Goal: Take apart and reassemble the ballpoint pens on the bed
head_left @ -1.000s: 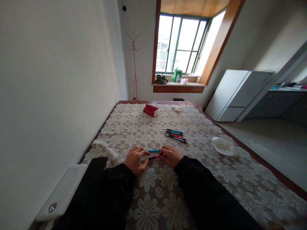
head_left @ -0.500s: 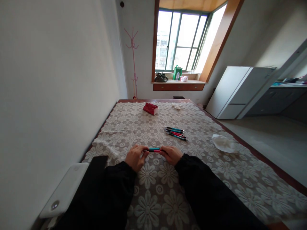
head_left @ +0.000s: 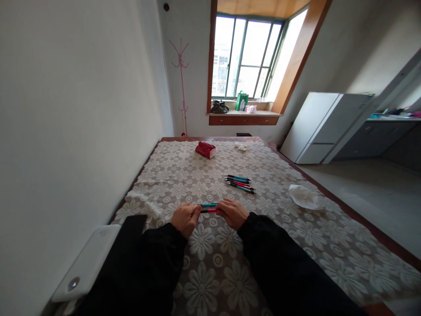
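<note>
Between my two hands two pens lie side by side, a teal pen [head_left: 208, 205] on the far side and a red and black pen [head_left: 209, 210] on the near side, with a narrow gap between them. My left hand [head_left: 186, 219] is closed round their left ends. Their right ends are pinched by my right hand [head_left: 233, 213]; the fingers hide both tips. Beyond my right hand a small group of similar teal, red and black pens [head_left: 239, 183] lies loosely on the patterned tablecloth [head_left: 202, 287].
A red tissue pack [head_left: 205, 150] and a crumpled white scrap [head_left: 240, 147] lie farther back. White tissue paper [head_left: 304, 197] sits to the right. At the left, by the wall, are a white device [head_left: 87, 263] and a dark flat object [head_left: 133, 226].
The two pens, close together before, are now spread slightly apart, the red one nearer to me. Both hands still hold them, and the loose pens have stayed put.
</note>
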### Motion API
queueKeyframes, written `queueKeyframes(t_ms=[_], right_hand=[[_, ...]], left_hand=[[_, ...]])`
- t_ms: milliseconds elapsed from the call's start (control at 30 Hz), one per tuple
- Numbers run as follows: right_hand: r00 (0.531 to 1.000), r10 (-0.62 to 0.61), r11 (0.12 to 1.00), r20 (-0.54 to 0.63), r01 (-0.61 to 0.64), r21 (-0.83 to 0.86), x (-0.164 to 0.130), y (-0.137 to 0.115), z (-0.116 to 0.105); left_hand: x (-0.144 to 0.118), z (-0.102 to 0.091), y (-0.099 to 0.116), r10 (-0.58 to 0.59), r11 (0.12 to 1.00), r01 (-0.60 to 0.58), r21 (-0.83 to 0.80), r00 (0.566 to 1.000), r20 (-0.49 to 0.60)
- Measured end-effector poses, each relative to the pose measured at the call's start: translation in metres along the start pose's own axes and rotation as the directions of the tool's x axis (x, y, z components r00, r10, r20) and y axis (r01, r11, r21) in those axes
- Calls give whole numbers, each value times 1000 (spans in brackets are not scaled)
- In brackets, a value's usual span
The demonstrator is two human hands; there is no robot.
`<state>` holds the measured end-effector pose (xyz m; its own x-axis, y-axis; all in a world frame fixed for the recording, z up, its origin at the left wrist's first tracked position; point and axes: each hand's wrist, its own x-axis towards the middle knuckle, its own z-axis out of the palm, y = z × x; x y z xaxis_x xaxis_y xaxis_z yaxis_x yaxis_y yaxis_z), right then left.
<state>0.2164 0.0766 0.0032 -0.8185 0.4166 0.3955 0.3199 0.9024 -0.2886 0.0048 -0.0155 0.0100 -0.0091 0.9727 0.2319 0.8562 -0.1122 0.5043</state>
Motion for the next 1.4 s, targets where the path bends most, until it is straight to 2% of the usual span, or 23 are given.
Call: queueKeyframes(t_ms=[200, 433, 600, 733, 900, 1033, 1267, 1400], right_hand=[[996, 79, 997, -42, -78, 13, -3, 3, 5], [995, 97, 995, -40, -97, -6, -2, -1, 0], [997, 76, 997, -18, -76, -6, -1, -2, -1], [995, 95, 995, -39, -94, 17, -1, -1, 1], [994, 103, 994, -37, -101, 46, -2, 0, 2], [990, 140, 990, -30, -139, 35, -3, -1, 3], [997, 74, 996, -38, -72, 45, -2, 1, 3], [995, 84, 995, -53, -81, 50, -2, 1, 2]], left_hand=[[0, 2, -3, -44, 997, 44, -70, 999, 7], [-1, 0, -1, 56, 986, -74, -151, 991, -122], [0, 0, -2, 5, 995, -8, -98, 1000, -30], [0, 2, -2, 52, 990, -61, -127, 996, -75], [0, 4, -3, 20, 996, -22, -85, 999, -26], [1, 3, -3, 39, 990, -48, -131, 997, -65], [0, 2, -4, -26, 999, 27, -42, 999, 22], [1, 2, -3, -16, 995, 18, -96, 1000, 24]])
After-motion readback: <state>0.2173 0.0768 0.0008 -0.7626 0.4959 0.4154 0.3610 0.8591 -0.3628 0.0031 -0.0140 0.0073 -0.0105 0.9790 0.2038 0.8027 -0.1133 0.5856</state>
